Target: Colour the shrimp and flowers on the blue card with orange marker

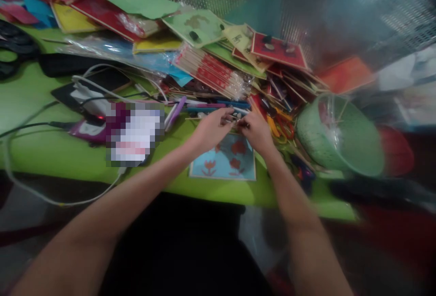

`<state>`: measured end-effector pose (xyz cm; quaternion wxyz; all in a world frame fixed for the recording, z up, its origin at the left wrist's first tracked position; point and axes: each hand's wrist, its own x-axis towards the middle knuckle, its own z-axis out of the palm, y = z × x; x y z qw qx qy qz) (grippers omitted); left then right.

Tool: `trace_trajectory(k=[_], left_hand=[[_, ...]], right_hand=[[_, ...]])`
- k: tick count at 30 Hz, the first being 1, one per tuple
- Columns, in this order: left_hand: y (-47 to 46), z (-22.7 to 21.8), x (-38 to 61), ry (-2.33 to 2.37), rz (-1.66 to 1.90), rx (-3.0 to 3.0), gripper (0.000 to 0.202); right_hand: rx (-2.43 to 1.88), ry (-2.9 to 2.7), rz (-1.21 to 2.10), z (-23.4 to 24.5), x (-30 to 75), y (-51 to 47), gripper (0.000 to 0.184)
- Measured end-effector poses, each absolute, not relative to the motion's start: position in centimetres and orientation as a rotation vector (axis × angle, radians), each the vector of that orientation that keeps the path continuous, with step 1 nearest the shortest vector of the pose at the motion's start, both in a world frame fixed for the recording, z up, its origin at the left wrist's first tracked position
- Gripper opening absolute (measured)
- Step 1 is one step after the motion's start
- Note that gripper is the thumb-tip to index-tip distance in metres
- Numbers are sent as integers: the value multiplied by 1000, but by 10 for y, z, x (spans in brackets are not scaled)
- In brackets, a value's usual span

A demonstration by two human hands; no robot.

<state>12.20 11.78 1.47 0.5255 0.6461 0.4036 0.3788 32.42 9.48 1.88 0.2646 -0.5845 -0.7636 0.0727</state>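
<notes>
Doing seemingly fine handwork, frame centre, above blue card (222,162): we're holding left hand (215,126), right hand (257,131) half-closed, grasp too blurred to tell; next move likely needing precision.

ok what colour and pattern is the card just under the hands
The card is light blue with orange-red flower shapes, seen in the head view.

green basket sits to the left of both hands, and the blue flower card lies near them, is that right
Not quite: the head view shows the green basket to the right of both the left hand and the right hand. The blue flower card does lie near them.
</notes>
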Motion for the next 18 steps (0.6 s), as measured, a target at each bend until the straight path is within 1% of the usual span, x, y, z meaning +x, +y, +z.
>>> trace_trajectory(k=[3,6,8,11,15,18], left_hand=[[125,6,129,961,923,1498,43],[122,2,131,876,927,1450,36],[119,2,130,816,933,1403,32],[115,2,127,764,949,1313,33],[112,2,123,719,948,1202,46],[110,2,122,712,943,1141,56]], right_hand=[[-1529,-1852,437,22,323,94,8],[-1461,-1601,683,28,317,91,24],[-1428,-1532,719,32,312,87,32],[-1393,-1573,603,37,303,82,32],[-1367,-1779,284,42,298,74,19],[-1344,-1919,81,45,299,70,16]])
